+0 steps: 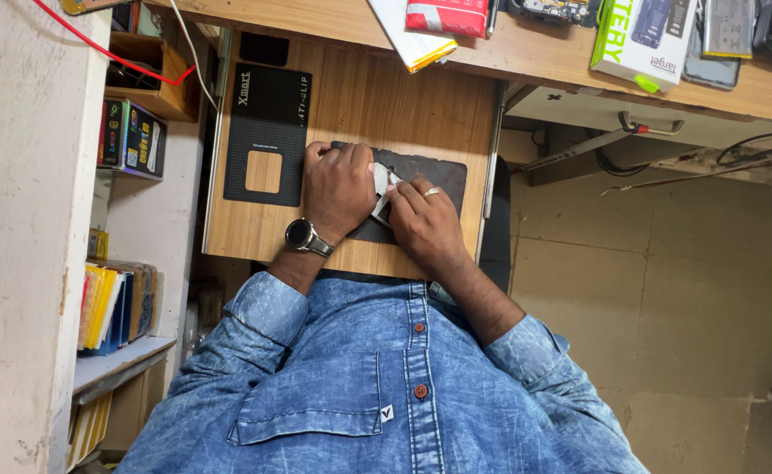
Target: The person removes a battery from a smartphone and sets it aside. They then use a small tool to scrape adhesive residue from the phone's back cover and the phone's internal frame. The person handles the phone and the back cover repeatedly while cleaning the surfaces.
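Pressing down on a dark work mat (pixel 434 175), left hand (pixel 338 189) lies curled over a small pale flat piece (pixel 381 180) near the mat's middle. Right hand (pixel 423 219), ring on one finger, pinches a thin metal tool (pixel 381 211) against that piece. Wristwatch (pixel 302 235) sits at the mat's near-left corner. Black anti-slip pad (pixel 267 132) lies just left of the mat.
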